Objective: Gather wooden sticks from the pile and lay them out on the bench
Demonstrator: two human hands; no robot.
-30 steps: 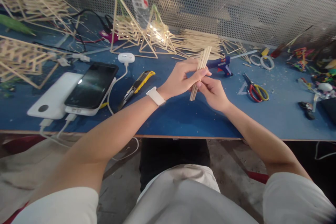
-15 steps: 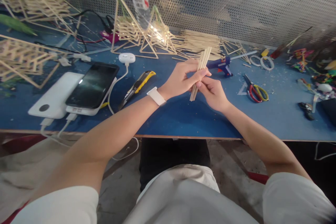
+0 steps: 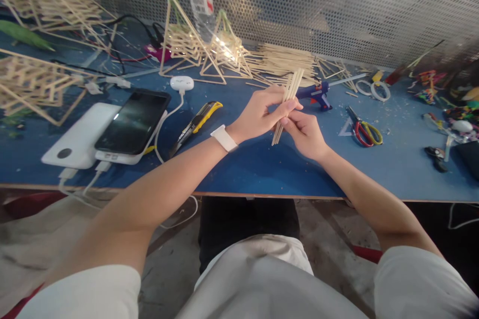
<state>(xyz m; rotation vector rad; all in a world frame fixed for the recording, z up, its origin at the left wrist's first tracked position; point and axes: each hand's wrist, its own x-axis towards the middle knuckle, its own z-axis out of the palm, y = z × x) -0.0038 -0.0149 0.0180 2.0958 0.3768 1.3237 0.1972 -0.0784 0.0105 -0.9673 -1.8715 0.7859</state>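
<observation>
Both hands, left hand (image 3: pixel 258 112) & right hand (image 3: pixel 305 132), are clamped on our bundle of sticks (image 3: pixel 287 104), held tilted above mid table (image 3: pixel 254 164) near the glue gun (image 3: pixel 314 93); we're squaring the ends, next probably needs glue.

We pinch a stick bundle (image 3: pixel 287 104) with left hand (image 3: pixel 258 114) and right hand (image 3: pixel 305 132) above the blue surface (image 3: pixel 262 164), glue gun (image 3: pixel 316 93) behind.

Short white sleeves (image 3: pixel 93 291) leave both forearms bare. A white wristband (image 3: pixel 223 138) circles the left wrist. The lap shows a white shirt (image 3: pixel 258 279) above dark trousers (image 3: pixel 247 222).
</observation>
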